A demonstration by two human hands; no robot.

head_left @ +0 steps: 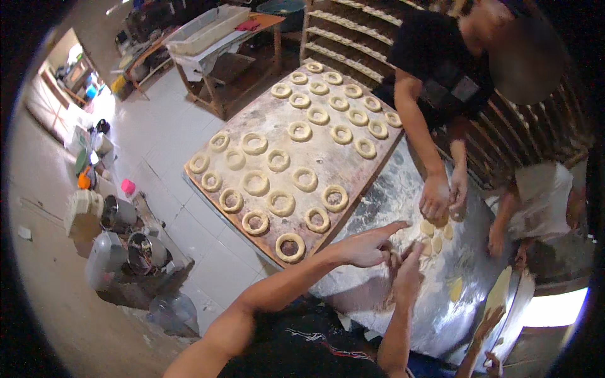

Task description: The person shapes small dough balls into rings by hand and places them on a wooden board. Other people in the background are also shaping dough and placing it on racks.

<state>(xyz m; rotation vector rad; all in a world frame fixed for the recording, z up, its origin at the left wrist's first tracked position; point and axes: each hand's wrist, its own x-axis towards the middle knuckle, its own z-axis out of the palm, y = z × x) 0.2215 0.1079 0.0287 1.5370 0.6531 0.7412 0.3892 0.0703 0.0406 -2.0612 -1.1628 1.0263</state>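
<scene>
My left hand (367,247) is over the floury metal table (353,286), index finger stretched forward and the other fingers curled in. My right hand (408,272) meets it from the right, fingers bent toward the left one. Whatever is pinched between them is too small and blurred to make out. Just beyond my hands lie several small flat dough pieces (437,244). Over those pieces reach a co-worker's hands (435,200). To the left, a floured wooden board (287,173) carries several rows of dough rings, the nearest dough ring (290,247) close to my left forearm.
A co-worker in a dark shirt (435,60) leans in at the far right. Other people's hands (488,324) are at the lower right, by a yellowish dough strip (499,290). Racks of dough trays (346,41) stand behind. Machine parts and pots (120,252) sit on the left floor.
</scene>
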